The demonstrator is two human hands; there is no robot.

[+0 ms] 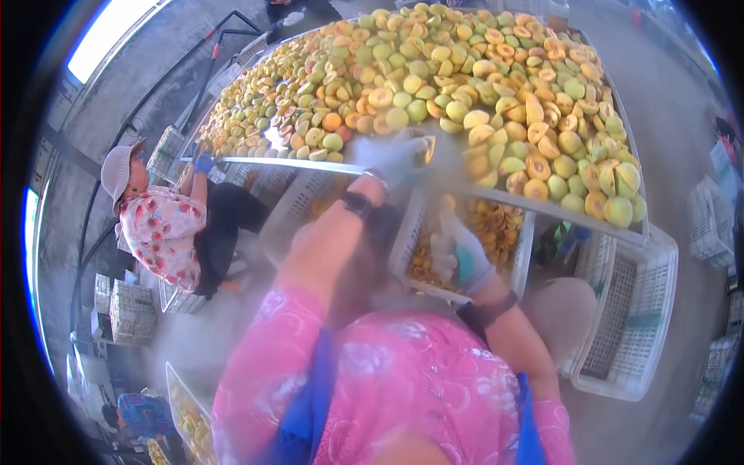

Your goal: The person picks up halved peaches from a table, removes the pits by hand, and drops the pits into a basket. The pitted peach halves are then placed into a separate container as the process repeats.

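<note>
A big metal table (542, 208) is heaped with halved yellow-green fruit (465, 85). My left hand (391, 155), in a pale glove and blurred by motion, reaches up to the table's near edge among the fruit halves. My right hand (459, 254), in a white and teal glove, hangs lower, over a white crate (521, 256) holding yellow fruit pieces below the table edge. Its fingers look curled, but blur hides whether either hand holds anything. Both arms wear pink sleeves with dark wristbands.
An empty white crate (635, 310) stands at the right on the concrete floor. A person (163, 225) in a cap and floral top sits at the table's left end, one blue-gloved hand (204, 163) on its edge. Stacked crates (128, 310) stand behind them.
</note>
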